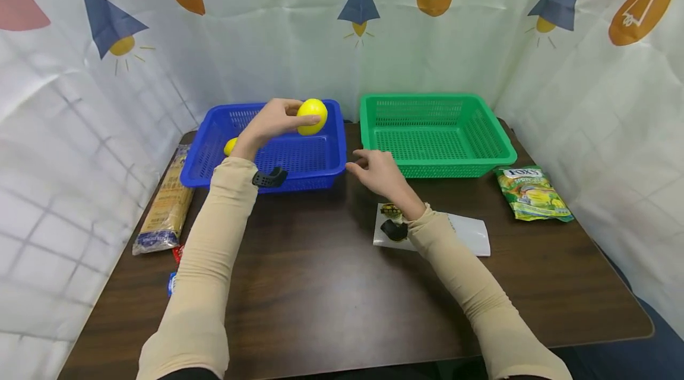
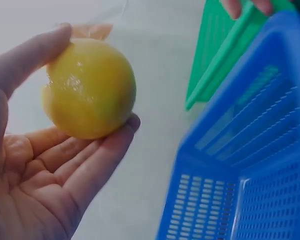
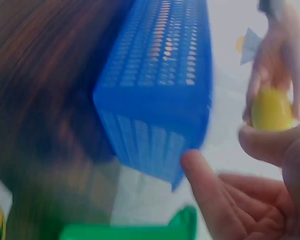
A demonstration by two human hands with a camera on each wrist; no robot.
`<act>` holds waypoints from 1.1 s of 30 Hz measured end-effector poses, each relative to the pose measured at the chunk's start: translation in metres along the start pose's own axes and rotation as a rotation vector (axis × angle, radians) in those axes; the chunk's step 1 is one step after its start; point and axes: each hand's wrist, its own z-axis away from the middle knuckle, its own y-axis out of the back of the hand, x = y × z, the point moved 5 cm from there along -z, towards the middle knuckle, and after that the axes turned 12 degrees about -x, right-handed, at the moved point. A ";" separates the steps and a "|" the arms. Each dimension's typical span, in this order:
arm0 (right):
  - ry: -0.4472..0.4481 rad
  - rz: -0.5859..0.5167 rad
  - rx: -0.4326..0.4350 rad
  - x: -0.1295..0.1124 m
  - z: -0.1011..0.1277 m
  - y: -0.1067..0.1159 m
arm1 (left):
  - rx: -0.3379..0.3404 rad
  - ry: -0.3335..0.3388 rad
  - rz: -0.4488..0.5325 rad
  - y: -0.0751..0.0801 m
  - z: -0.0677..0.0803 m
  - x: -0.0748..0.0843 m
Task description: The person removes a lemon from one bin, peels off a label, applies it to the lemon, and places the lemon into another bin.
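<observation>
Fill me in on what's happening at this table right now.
A person sits at a dark wooden table. Their left hand holds a yellow lemon above the blue basket, where a second lemon lies. The right hand, fingers relaxed and holding nothing, hovers between the blue basket and the green basket. A candy bag, a white packet and a pasta pack lie on the table.

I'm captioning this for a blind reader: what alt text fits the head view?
A person's left hand holds a yellow lemon above a blue basket that has another yellow fruit inside. The right hand hovers open between it and an empty green basket on a dark wooden table.
</observation>
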 end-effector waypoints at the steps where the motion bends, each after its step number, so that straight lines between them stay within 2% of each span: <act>1: 0.009 0.015 -0.018 0.002 0.004 0.003 | -0.010 -0.013 0.014 -0.005 0.006 0.001; 5: 0.006 0.096 -0.138 0.019 0.017 0.008 | -0.078 -0.056 0.046 -0.030 0.029 0.005; 9: -0.022 0.159 -0.297 0.040 0.026 0.005 | -0.153 -0.096 0.071 -0.060 0.048 0.002; 12: -0.048 0.204 -0.391 0.055 0.030 0.000 | -0.210 -0.118 0.111 -0.083 0.058 -0.004; 15: -0.090 0.243 -0.444 0.070 0.032 -0.007 | -0.272 -0.135 0.153 -0.106 0.061 -0.012; 19: -0.144 0.246 -0.462 0.087 0.032 -0.014 | -0.323 -0.153 0.160 -0.132 0.058 -0.020; 22: -0.159 0.244 -0.445 0.095 0.032 -0.016 | -0.349 -0.155 0.153 -0.146 0.056 -0.023; 27: -0.136 0.260 -0.426 0.097 0.031 -0.020 | -0.376 -0.158 0.186 -0.156 0.054 -0.026; 33: -0.137 0.252 -0.426 0.098 0.029 -0.023 | -0.382 -0.136 0.266 -0.166 0.048 -0.039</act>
